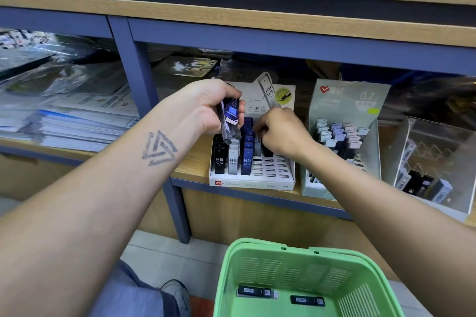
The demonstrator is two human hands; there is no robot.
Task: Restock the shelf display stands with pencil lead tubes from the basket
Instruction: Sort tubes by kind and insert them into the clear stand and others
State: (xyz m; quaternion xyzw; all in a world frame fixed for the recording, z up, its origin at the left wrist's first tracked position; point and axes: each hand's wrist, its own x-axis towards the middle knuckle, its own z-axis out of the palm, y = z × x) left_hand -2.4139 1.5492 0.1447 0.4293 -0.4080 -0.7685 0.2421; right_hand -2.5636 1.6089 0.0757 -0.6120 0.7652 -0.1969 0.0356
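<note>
My left hand (206, 108) grips spare lead tubes (230, 121), long axes near upright, just above the white display stand (251, 179) at the shelf's front edge. My right hand (279, 132), nearer the empty slots, pinches one tube into a middle row.

At about ten o'clock from centre, our left hand (206, 108) grips a small bundle of lead tubes (230, 121), held tilted above the white display stand (253, 180). At roughly one o'clock from the stand's front, our right hand (280, 131) reaches down into its rows, fingers curled among the blue tubes (247, 159); whether they pinch one we cannot tell. At three o'clock of that stand sits a grey-green stand (345, 100). At six o'clock the green basket (257, 252) holds two dark tubes (255, 291).
</note>
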